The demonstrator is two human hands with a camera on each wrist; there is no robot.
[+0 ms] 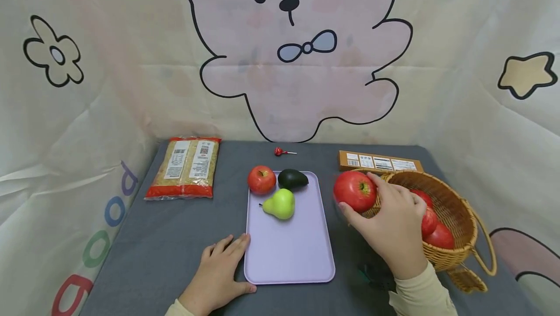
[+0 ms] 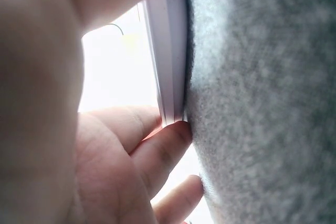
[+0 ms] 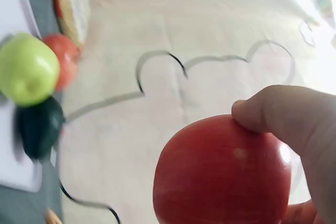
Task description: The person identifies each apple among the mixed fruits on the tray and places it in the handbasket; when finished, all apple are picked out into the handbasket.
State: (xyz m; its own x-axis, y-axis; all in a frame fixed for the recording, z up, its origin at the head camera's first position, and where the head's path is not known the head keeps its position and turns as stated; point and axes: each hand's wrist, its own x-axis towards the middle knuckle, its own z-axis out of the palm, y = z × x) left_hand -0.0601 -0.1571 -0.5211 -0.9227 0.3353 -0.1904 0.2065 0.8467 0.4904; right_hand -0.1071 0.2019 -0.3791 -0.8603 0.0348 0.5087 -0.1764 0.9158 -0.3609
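Observation:
My right hand grips a red apple between thumb and fingers, in the air by the left rim of a wicker basket. In the right wrist view the thumb presses on the side of that apple. Several more red fruits lie in the basket, partly hidden by the hand. My left hand rests at the left edge of a lilac tray, its fingertips touching the rim. A red apple, a green pear and a dark avocado sit together on the tray's far half.
A bag of grain with red ends lies at the back left. Near the back edge is a red lollipop. Behind the basket lies a long brown box. A dark object sits beneath the right wrist.

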